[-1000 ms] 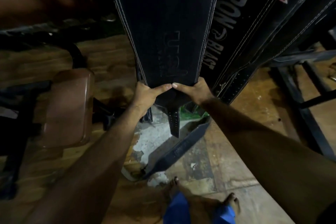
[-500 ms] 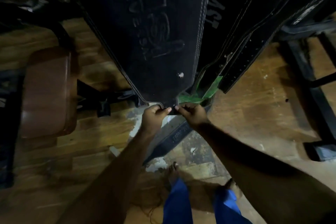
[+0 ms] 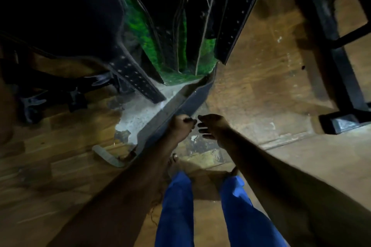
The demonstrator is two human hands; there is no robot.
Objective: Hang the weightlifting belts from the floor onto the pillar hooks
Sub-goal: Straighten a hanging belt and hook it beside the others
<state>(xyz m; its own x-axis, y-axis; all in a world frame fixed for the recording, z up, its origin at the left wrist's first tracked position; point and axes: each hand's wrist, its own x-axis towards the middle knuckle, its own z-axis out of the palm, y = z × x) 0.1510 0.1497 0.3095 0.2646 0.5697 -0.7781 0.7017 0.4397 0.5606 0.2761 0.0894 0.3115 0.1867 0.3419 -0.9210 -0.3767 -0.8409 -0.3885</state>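
A dark grey weightlifting belt (image 3: 191,99) lies slanted on the floor, its buckle end (image 3: 109,157) to the lower left. My left hand (image 3: 181,126) hovers at the belt's near edge with its fingers curled in; whether it touches the belt is unclear. Just to its right, my right hand (image 3: 212,128) has spread fingers and holds nothing. Above, several black belts hang against the green pillar (image 3: 140,24): a wide one (image 3: 60,16) at left with a punched strap end (image 3: 136,80), and a punched strap (image 3: 234,18) at right.
A black metal equipment frame (image 3: 331,56) with a foot plate (image 3: 345,122) stands on the wooden floor at right. Dark machine parts (image 3: 50,90) sit at left. A patch of bare concrete (image 3: 138,114) shows by the pillar base. My legs in blue trousers (image 3: 176,206) are below.
Both hands have let go of the hanging belt's lower end and dropped down toward the belt on the floor. The view has tilted downward.
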